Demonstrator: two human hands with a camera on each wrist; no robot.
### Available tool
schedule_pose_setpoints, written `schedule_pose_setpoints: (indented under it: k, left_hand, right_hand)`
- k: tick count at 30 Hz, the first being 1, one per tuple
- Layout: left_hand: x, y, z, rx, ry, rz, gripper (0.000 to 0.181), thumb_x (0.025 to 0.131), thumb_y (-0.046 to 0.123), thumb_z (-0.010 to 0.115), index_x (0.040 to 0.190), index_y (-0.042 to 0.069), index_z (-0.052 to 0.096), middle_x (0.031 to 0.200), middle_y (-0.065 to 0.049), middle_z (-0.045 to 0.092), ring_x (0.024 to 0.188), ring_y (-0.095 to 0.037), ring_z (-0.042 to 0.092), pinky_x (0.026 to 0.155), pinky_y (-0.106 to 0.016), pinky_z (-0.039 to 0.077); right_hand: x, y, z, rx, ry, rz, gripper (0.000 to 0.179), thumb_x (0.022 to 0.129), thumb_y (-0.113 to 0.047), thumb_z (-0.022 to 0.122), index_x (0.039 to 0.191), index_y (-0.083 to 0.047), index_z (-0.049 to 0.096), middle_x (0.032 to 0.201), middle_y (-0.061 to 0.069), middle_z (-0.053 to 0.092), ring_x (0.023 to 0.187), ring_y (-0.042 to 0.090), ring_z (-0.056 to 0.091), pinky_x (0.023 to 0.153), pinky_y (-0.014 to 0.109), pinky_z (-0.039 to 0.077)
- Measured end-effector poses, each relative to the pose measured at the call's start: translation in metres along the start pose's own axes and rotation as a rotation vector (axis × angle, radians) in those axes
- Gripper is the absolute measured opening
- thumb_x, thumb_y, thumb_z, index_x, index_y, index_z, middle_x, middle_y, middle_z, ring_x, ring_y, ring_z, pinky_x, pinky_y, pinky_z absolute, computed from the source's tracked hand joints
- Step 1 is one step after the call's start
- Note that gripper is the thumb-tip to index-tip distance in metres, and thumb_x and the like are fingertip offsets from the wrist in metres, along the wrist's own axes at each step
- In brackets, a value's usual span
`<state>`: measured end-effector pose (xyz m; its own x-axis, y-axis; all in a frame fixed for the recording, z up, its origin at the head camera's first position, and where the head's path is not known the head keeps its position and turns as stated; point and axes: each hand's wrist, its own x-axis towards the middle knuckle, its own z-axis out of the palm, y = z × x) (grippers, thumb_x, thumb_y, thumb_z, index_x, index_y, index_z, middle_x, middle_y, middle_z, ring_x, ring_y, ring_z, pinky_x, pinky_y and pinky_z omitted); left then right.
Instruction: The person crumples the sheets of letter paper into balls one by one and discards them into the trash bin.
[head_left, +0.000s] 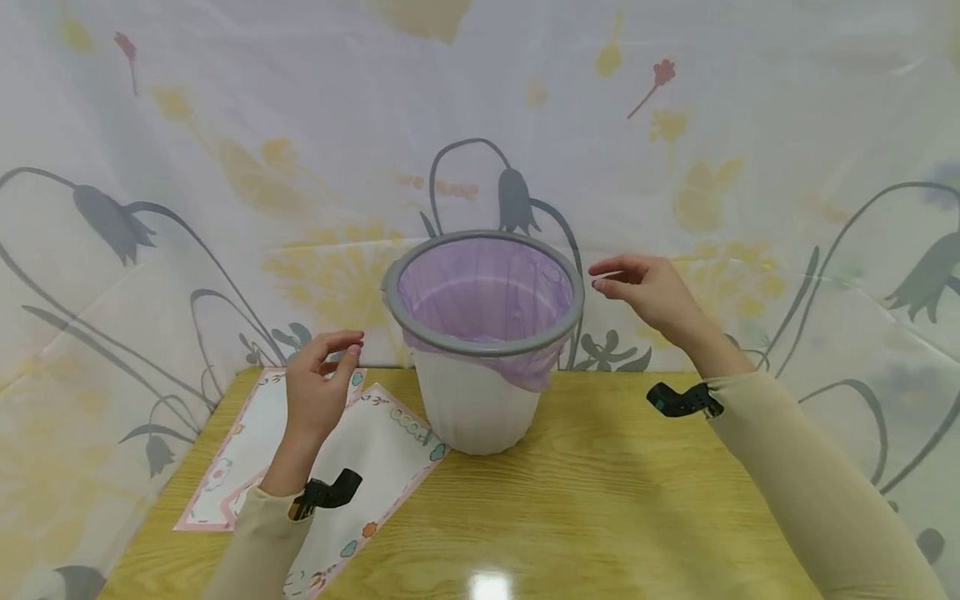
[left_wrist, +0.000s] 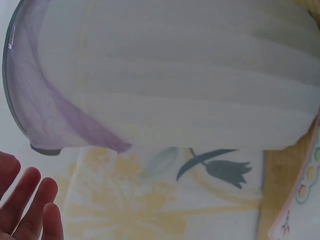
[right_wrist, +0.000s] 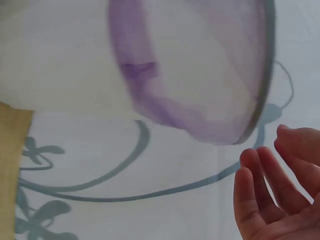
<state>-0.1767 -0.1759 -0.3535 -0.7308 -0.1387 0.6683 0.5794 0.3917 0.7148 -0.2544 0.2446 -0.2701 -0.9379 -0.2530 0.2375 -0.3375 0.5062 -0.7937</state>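
A white trash bin (head_left: 480, 404) stands upright on the wooden table, lined with a thin purple trash bag (head_left: 487, 287). The bag folds out under a grey rim ring (head_left: 487, 348) and hangs lowest at the front right. To the left of the bin, my left hand (head_left: 318, 387) hovers with loosely bent fingers, holding nothing. On the other side, my right hand (head_left: 648, 296) is beside the rim, apart from it, its fingers also relaxed. Both wrist views show the bag's edge (left_wrist: 95, 132) spread over the bin's outside, with fingers (right_wrist: 270, 185) close to the ring but not touching.
Two white sheets with pink decorated borders, a front sheet (head_left: 367, 467) and a back sheet (head_left: 251, 433), lie on the table (head_left: 570, 508) at the left. Behind it hangs a flower-patterned curtain (head_left: 337, 125). A black wrist camera (head_left: 678, 400) sits on each sleeve.
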Motion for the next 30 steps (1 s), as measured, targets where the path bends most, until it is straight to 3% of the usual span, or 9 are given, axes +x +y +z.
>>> schedule_pose_setpoints:
  k: [2,6,10,13,17,19,22,26,30]
  left_hand:
    - [-0.008,-0.016,-0.003,0.028,-0.003,-0.027,0.015,0.094,-0.006,0.062,0.107,-0.007,0.071,0.104,-0.021,0.07,0.094,-0.006,0.063,0.076,-0.012,0.048]
    - [-0.027,-0.049,-0.01,0.104,-0.028,-0.093,0.015,0.095,0.001,0.065,0.107,0.002,0.074,0.103,-0.011,0.072,0.094,0.002,0.06,0.075,-0.011,0.047]
    - [-0.045,-0.065,-0.018,0.17,-0.086,-0.144,0.012,0.096,0.006,0.066,0.104,0.006,0.075,0.101,-0.007,0.073,0.091,0.005,0.059,0.071,-0.011,0.047]
    - [-0.061,-0.075,-0.024,0.228,-0.153,-0.195,0.011,0.096,0.009,0.066,0.104,0.006,0.074,0.1,-0.006,0.073,0.091,-0.004,0.063,0.071,-0.015,0.05]
    - [-0.084,-0.089,-0.033,0.325,-0.275,-0.26,0.017,0.095,0.01,0.068,0.111,0.005,0.072,0.11,-0.01,0.071,0.102,-0.026,0.065,0.083,-0.037,0.054]
    - [-0.094,-0.094,-0.036,0.359,-0.341,-0.276,0.025,0.094,0.011,0.07,0.117,0.003,0.069,0.12,-0.015,0.067,0.113,-0.036,0.061,0.09,-0.052,0.05]
    - [-0.105,-0.101,-0.039,0.395,-0.433,-0.305,0.041,0.089,0.017,0.076,0.125,0.0,0.064,0.136,-0.024,0.055,0.127,-0.047,0.046,0.099,-0.064,0.038]
    - [-0.117,-0.109,-0.039,0.49,-0.565,-0.342,0.072,0.079,0.033,0.085,0.134,-0.004,0.056,0.146,-0.035,0.038,0.133,-0.057,0.031,0.104,-0.071,0.028]
    - [-0.122,-0.112,-0.037,0.572,-0.675,-0.396,0.094,0.071,0.043,0.088,0.139,-0.009,0.049,0.149,-0.039,0.029,0.134,-0.06,0.024,0.105,-0.074,0.024]
  right_hand:
    - [-0.011,0.011,0.002,-0.01,0.014,0.013,0.035,0.1,-0.025,0.064,0.128,-0.005,0.065,0.125,0.015,0.064,0.11,0.026,0.061,0.098,0.043,0.046]
    - [-0.032,0.034,0.014,0.026,0.024,0.007,0.032,0.1,-0.021,0.062,0.126,-0.003,0.065,0.122,0.018,0.065,0.105,0.019,0.063,0.09,0.027,0.05]
    - [-0.053,0.056,0.036,0.075,0.037,0.016,0.029,0.1,-0.017,0.063,0.123,0.0,0.067,0.117,0.015,0.067,0.099,0.013,0.065,0.084,0.021,0.052]
    - [-0.068,0.072,0.061,0.082,0.037,0.025,0.028,0.099,-0.018,0.065,0.121,-0.001,0.069,0.113,0.012,0.07,0.098,0.013,0.065,0.083,0.024,0.053]
    - [-0.086,0.087,0.101,0.108,0.021,0.023,0.024,0.098,-0.016,0.066,0.117,-0.002,0.071,0.112,0.012,0.071,0.1,0.019,0.067,0.086,0.03,0.054]
    - [-0.094,0.09,0.12,0.141,0.008,0.033,0.023,0.097,-0.015,0.067,0.116,-0.003,0.071,0.112,0.011,0.071,0.101,0.02,0.067,0.087,0.032,0.054]
    - [-0.102,0.092,0.147,0.194,-0.013,0.05,0.021,0.096,-0.011,0.068,0.114,-0.001,0.071,0.11,0.013,0.072,0.1,0.022,0.067,0.088,0.032,0.053]
    - [-0.109,0.092,0.18,0.263,-0.059,0.056,0.019,0.095,-0.008,0.068,0.111,0.001,0.072,0.108,0.017,0.071,0.099,0.024,0.067,0.085,0.03,0.054]
    - [-0.111,0.09,0.214,0.302,-0.145,0.063,0.02,0.095,-0.01,0.067,0.11,0.002,0.072,0.108,0.017,0.071,0.097,0.021,0.067,0.081,0.027,0.054]
